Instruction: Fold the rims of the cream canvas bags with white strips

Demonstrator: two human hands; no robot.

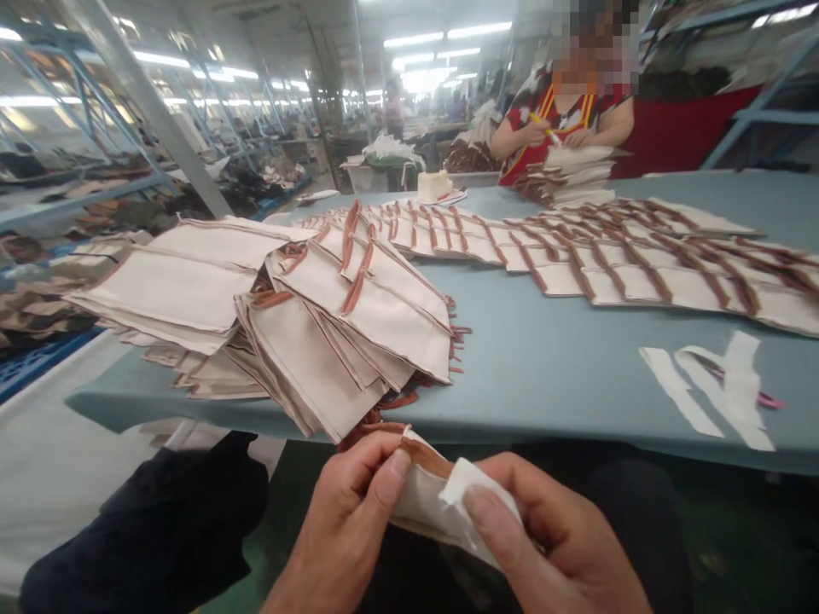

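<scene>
A beige fabric piece (422, 499) with a brown inner edge is held between both hands in front of the table's near edge. My left hand (355, 503) pinches its upper left edge between thumb and forefinger. With thumb and fingers closed, my right hand (543, 537) presses a small white strip (477, 493) against the piece's right part. Just beyond my hands lies a pile of beige fabric pieces with brown trim (384, 298), some brown strands hanging from its right side.
On the blue-green table (499, 358), a long overlapping row of beige pieces (563, 264) stretches right. White strips (735, 384) lie over a pink-handled tool (769, 401). Across the table, a person (563, 119) holds something yellow above a stack. Dark cloth (153, 529) hangs at lower left.
</scene>
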